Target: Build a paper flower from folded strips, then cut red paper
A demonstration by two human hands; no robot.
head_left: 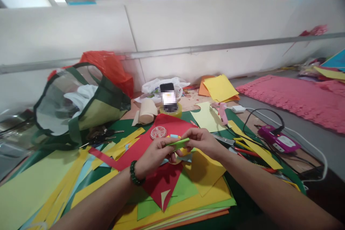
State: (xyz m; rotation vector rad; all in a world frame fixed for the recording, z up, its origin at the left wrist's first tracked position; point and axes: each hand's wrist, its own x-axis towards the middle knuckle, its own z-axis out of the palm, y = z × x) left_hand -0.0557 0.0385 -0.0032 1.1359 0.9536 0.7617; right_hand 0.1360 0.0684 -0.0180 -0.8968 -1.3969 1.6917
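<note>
Both my hands meet over a heap of coloured paper. My left hand (154,152), with a dark green bead bracelet (134,174) at the wrist, pinches one end of a small folded green paper piece (178,143). My right hand (201,140) grips the other end of the same piece, fingers closed on it. Beneath them lie a red paper sheet (159,176) and yellow sheets (205,172). A small round clear tape dispenser (158,132) sits just beyond my left hand.
A clear bag with green trim (81,97) and a red plastic bag (107,66) stand at the left. A phone (168,97) leans on a tape roll. A pink glue gun (221,111), scissors (223,139), a purple device (279,138) with cables and pink fabric (291,95) are at the right.
</note>
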